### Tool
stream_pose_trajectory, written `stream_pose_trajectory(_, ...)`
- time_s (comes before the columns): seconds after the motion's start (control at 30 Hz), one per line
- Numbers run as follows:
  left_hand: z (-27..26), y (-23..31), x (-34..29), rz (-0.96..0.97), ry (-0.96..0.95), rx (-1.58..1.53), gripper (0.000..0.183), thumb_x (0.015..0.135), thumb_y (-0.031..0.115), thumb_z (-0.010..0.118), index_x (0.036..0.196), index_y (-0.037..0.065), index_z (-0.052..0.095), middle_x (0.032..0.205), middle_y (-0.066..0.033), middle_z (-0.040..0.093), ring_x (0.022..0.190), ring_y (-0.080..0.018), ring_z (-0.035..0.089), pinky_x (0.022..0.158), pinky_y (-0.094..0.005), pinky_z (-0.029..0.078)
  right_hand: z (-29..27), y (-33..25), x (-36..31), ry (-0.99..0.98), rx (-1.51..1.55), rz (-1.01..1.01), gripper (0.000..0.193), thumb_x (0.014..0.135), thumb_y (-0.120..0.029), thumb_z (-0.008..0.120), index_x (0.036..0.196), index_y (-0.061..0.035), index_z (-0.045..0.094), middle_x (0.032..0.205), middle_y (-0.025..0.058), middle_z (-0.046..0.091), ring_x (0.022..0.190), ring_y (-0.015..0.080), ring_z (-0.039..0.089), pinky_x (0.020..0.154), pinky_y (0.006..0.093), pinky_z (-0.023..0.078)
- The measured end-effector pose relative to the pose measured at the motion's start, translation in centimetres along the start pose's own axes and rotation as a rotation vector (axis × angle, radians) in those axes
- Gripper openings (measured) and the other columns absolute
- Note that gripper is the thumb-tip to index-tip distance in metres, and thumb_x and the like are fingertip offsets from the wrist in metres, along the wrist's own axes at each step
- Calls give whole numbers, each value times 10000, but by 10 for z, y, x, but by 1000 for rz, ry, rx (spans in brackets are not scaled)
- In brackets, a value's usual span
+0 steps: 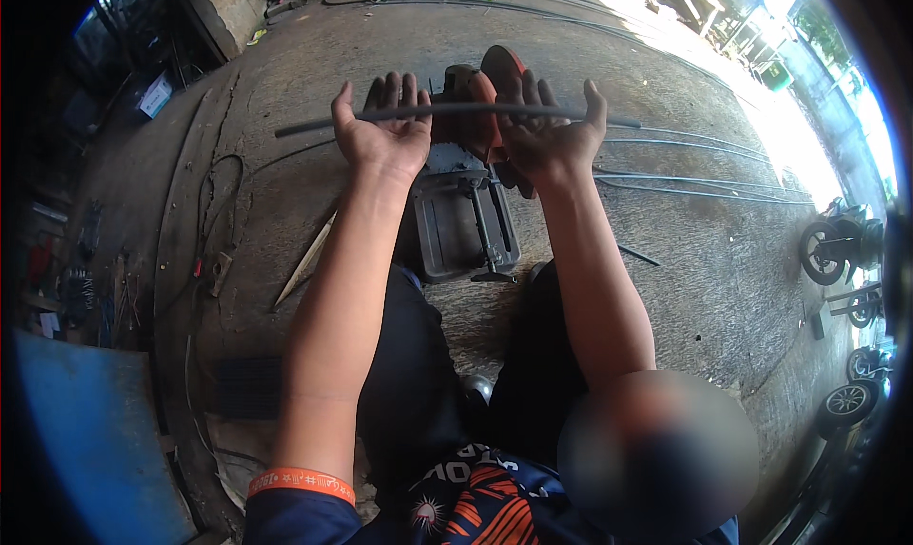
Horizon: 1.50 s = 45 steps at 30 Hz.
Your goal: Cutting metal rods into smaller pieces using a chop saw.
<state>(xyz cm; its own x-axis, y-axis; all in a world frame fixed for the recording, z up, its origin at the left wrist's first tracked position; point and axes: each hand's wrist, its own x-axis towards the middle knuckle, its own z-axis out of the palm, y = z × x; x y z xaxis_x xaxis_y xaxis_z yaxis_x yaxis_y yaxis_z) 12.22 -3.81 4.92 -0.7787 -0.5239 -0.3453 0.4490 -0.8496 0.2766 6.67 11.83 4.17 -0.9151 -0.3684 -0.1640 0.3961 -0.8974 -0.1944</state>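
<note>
A dark, slim metal rod (466, 113) is held level across both my upturned hands. On my left hand (385, 131) it rests over the stretched-out fingers, palm facing up. My right hand (552, 131) carries the other half the same way, thumb pointing outward and fingers extended. Both ends of the rod stick out past my hands. Behind and below it stands a chop saw (466, 212) with a grey base and a screw clamp. Its red guard (482, 98) shows between my hands; the rod and my right hand hide part of the saw.
Long thin metal rods (704, 179) lie on the concrete floor (723, 288) at the right. A short dark rod piece (638, 255) lies near my right forearm. Cable (228, 184) loops at the left, near a blue panel (86, 431). Motorcycles (837, 250) stand at the far right.
</note>
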Motion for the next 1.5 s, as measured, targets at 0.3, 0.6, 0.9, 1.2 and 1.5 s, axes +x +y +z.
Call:
stream_pose_trajectory(0.3,-1,-3,-1,-4,-148,-77,477,831,456,613,1111,75,552,1104,-90,615,1030,-240,614,944,-413,469,9,1,-6,-107,-20,-65,723,808,-480,567,1270,37,363,1200,125,459,1131,273,456,967,519,406)
stream_pose_trajectory(0.6,3,0,-15,-113,-399,-57,285,893,311,544,1025,64,599,576,47,450,544,-96,473,750,-327,463,2,-3,-2,-243,-7,-20,424,803,-394,597,973,-20,493,722,36,441,595,164,427,665,342,438)
stream_pose_trajectory(0.9,16,-4,-25,21,-553,128,249,902,260,515,703,120,464,466,57,139,424,-98,166,513,-260,284,3,-6,2,-114,115,-43,291,795,-333,602,779,-67,484,531,-46,246,434,125,228,447,265,268)
stream_pose_trajectory(1.2,16,-6,-22,25,-497,102,245,893,253,516,691,129,456,473,56,133,422,-99,169,496,-261,280,12,-6,2,-62,-35,-101,354,823,-351,552,604,-152,360,489,-54,181,445,122,185,455,268,235)
stream_pose_trajectory(1.5,17,-9,-24,19,-502,97,219,888,251,500,719,119,457,473,52,148,426,-96,181,511,-254,295,23,-9,-10,-120,-54,-154,370,842,-361,520,586,-161,343,479,-57,181,422,118,180,452,264,220)
